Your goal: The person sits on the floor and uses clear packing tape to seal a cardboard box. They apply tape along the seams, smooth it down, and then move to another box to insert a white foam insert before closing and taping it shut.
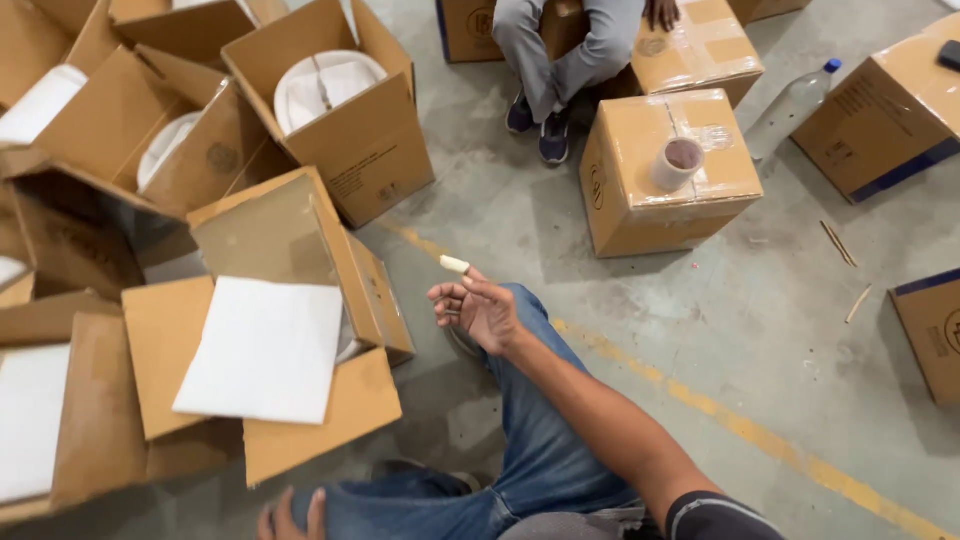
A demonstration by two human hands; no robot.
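My right hand (482,312) is stretched out over my bent knee in blue jeans (540,440), palm up, fingers loosely curled and holding nothing. One fingertip (454,264) is wrapped in pale tape. Nearest to it on the left is an open cardboard box (372,300) with a white foam sheet (265,350) lying across its flap. Only the fingertips of my left hand (290,518) show at the bottom edge, resting on my other knee with nothing in them.
A sealed box (640,200) with a tape roll (678,162) on top stands ahead. Another person's legs (560,60) are beyond it, seated among boxes. A plastic bottle (790,110) lies at the right. Open boxes with white plates (325,85) crowd the left. A yellow floor line (760,435) runs diagonally.
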